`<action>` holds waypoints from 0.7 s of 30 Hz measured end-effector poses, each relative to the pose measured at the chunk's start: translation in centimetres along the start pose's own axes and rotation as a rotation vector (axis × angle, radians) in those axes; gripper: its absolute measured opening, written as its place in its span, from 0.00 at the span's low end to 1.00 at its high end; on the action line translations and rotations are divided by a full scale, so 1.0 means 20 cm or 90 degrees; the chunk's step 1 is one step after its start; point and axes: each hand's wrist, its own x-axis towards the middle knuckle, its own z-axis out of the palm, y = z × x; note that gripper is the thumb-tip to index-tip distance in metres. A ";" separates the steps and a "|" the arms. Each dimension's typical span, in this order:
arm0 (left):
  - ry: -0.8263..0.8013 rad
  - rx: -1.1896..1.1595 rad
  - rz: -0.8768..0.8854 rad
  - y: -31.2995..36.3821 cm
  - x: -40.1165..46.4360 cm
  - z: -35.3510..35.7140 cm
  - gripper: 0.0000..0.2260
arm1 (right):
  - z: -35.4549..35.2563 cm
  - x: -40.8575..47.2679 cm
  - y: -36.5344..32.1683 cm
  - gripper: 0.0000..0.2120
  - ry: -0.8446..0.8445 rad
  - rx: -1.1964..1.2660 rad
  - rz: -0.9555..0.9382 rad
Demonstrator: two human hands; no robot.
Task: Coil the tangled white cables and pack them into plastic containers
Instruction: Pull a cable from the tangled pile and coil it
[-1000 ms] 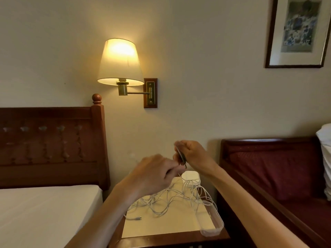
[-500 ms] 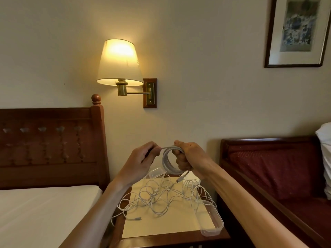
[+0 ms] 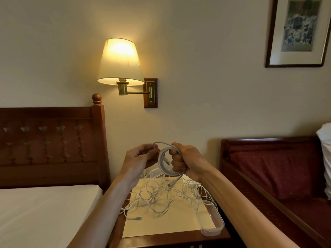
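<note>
Head view. A coiled white cable [image 3: 165, 162] is held just below the centre of the frame, above the bedside table [image 3: 172, 240]. The right hand [image 3: 186, 161] is wrapped round the right side of the coil, fingers curled through the loops and thumb on top. The left hand [image 3: 138, 156] is seen with thumb and fingers lightly curled round the strand arching off the top of the coil; whether that strand is pinched firmly or merely guided cannot be told. One connector end [image 3: 171, 183] hangs below the coil, and a second plug shows inside the ring.

Lower centre, the remaining tangled cables [image 3: 161, 197] are spread over the pale tabletop, one strand trailing off the table's left edge. A clear plastic container [image 3: 214, 223] stands at the lower right of the table; another [image 3: 154, 173] is partly hidden behind the hands.

The cable is judged to be light, thin and limp yet springy, so the loops are likely to spring open if released. The bundle is best clasped across all turns at one point, as shown. The plugs are stiffer and are best tucked in last. The smooth jacket may slip, and loose strands may snag in the tangle.
</note>
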 end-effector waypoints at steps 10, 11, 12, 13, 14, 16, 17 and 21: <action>-0.093 -0.200 -0.211 -0.06 -0.03 0.07 0.09 | 0.01 -0.01 0.01 0.20 0.029 -0.030 -0.008; -0.100 -0.192 -0.214 -0.05 -0.03 0.08 0.08 | 0.01 -0.01 0.00 0.20 0.038 -0.034 -0.013; -0.111 -0.190 -0.214 -0.04 -0.04 0.08 0.07 | 0.01 -0.01 -0.01 0.20 0.049 -0.039 -0.019; -0.122 -0.191 -0.210 -0.04 -0.05 0.08 0.08 | 0.01 0.00 -0.01 0.20 0.060 -0.045 -0.026; -0.134 -0.196 -0.200 -0.03 -0.07 0.09 0.09 | 0.00 0.00 -0.02 0.20 0.069 -0.049 -0.032; -0.119 -0.112 -0.127 -0.03 -0.10 0.09 0.11 | 0.01 0.00 -0.02 0.20 0.081 -0.053 -0.047; -0.096 -0.011 -0.068 -0.04 -0.11 0.09 0.10 | 0.01 0.01 -0.01 0.20 0.086 -0.055 -0.055; 0.002 0.295 0.111 -0.09 -0.15 0.10 0.08 | 0.04 0.03 -0.01 0.20 0.099 -0.078 -0.082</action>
